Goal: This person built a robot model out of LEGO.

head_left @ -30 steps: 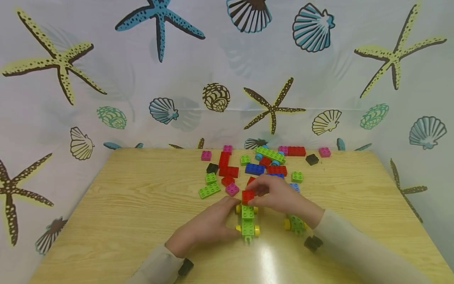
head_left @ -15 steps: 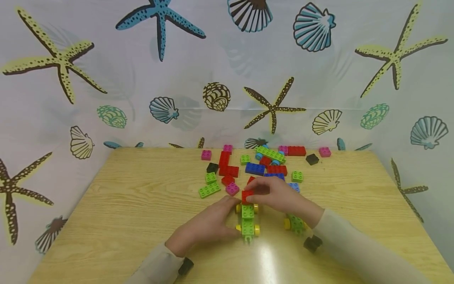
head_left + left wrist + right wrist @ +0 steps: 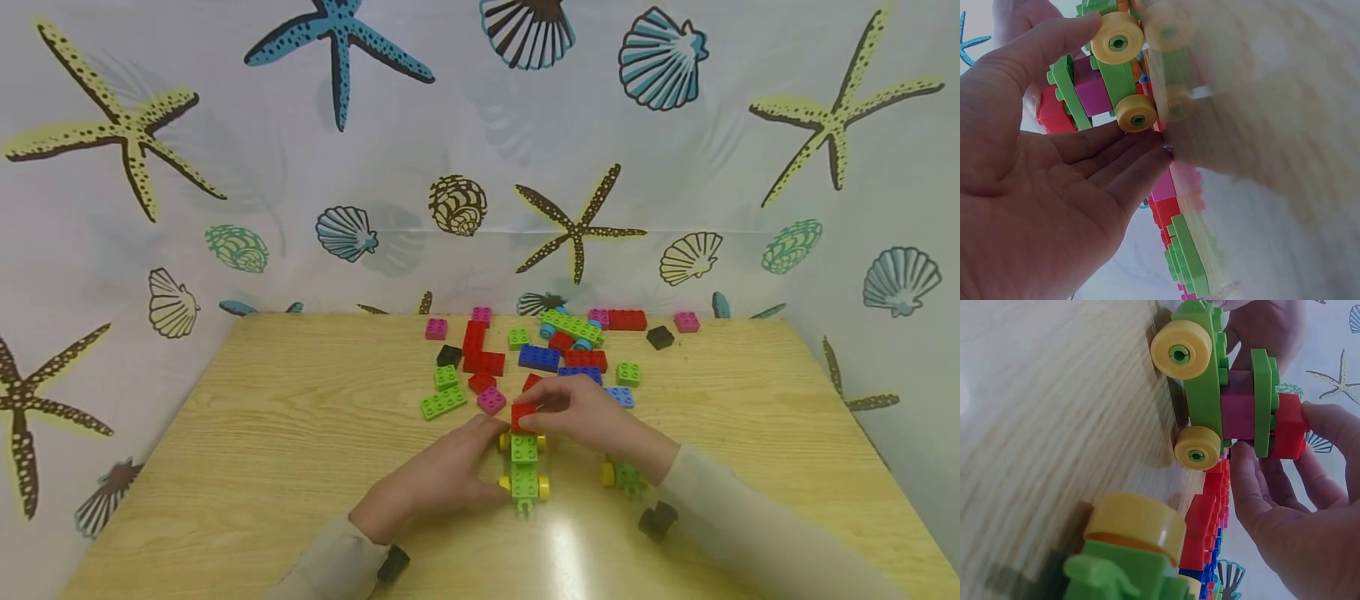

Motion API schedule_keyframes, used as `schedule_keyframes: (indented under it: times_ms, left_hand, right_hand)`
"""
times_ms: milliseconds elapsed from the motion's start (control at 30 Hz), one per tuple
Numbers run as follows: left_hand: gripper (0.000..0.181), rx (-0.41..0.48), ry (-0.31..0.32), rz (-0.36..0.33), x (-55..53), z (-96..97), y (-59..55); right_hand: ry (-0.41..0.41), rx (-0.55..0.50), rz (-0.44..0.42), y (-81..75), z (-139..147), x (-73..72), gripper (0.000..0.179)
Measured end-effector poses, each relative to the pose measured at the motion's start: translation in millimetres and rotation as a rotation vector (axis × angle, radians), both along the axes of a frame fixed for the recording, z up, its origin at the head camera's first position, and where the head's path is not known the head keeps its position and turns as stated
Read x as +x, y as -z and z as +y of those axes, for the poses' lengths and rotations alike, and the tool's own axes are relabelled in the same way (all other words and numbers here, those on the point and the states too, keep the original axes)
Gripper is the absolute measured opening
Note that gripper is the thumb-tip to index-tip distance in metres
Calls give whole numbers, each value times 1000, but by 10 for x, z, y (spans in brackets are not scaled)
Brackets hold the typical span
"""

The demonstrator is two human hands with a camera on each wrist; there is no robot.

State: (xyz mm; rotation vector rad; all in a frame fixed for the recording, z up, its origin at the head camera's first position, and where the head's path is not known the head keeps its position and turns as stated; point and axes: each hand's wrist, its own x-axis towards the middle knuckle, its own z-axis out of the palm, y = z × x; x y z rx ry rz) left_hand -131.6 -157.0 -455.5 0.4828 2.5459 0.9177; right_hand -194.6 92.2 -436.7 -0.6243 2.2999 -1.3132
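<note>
A small toy car (image 3: 524, 479) of green building bricks with yellow wheels stands on the table, between my hands. In the right wrist view, a magenta brick (image 3: 1238, 405) sits on its green base (image 3: 1200, 394); a green brick plate (image 3: 1262, 403) and a red brick (image 3: 1287, 428) stack above that. My right hand (image 3: 588, 414) pinches the red brick at the car's far end. My left hand (image 3: 442, 477) holds the car from the left, thumb by the nearer yellow wheel (image 3: 1118, 39) and fingers at the farther wheel (image 3: 1136, 114).
A second green car base (image 3: 627, 473) with a yellow wheel stands under my right wrist. Several loose bricks lie farther back, including a blue brick (image 3: 538, 357), a green brick (image 3: 443, 402) and a black brick (image 3: 660, 337). Behind rises a curtain (image 3: 405, 150) printed with shells.
My right fingers have shifted slightly on the red brick, with the thumb now across its near right side. The car and my left hand have stayed in place.
</note>
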Motion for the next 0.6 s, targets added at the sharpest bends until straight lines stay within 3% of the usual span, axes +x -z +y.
schedule_keyframes:
  times_ms: [600]
  left_hand:
    - [93, -4, -7, -9, -13, 13, 0]
  right_hand:
    - [-41, -16, -39, -14, 2, -58, 25]
